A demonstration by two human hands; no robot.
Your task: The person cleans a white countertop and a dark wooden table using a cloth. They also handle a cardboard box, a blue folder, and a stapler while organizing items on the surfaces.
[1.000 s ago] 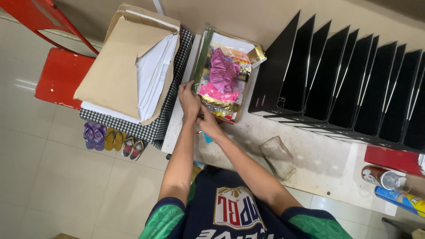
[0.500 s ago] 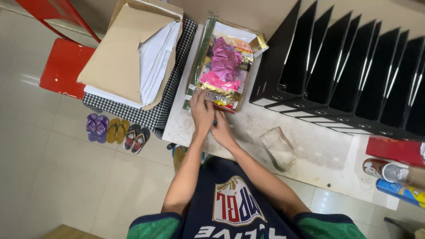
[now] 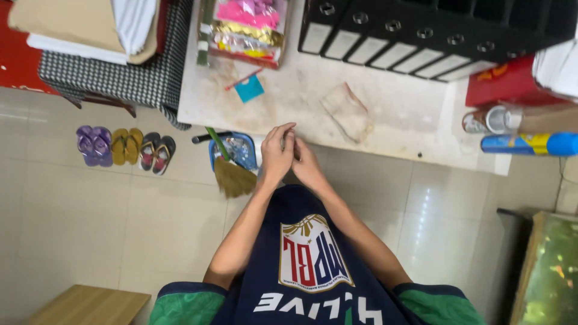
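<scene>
Hands: left hand [image 3: 276, 155] and right hand [image 3: 306, 164] pressed together at the near edge of the worktop [image 3: 391, 114], fingers overlapping; whether something small is pinched between them cannot be told. Risk, as a judgement: anything held there sits just over the worktop's edge and could drop to the tiled floor [image 3: 90, 229], since nothing lies beneath the hands to catch it. Beyond the hands, near: crumpled clear plastic bag [image 3: 346, 111], soft and creased, light enough to slide off if brushed. Beyond and to the left: small teal square card [image 3: 249, 89] with a thin pink stick [image 3: 243, 79] touching it, both flat on the stained, pale, stone-like surface. Farther off: cardboard box [image 3: 244, 30] packed with glossy pink and gold packets. Far right of that: row of black binders [image 3: 421, 36], rigid, spines with ring holes, standing close together. Well to the right: metal can [image 3: 490, 119] lying on its side, and blue cylindrical tube [image 3: 533, 144], both round and liable to roll. Left of the hands, below the worktop: straw broom [image 3: 229, 171] over a blue dustpan [image 3: 236, 151]; farther left, three pairs of sandals [image 3: 125, 147] on the floor.
</scene>
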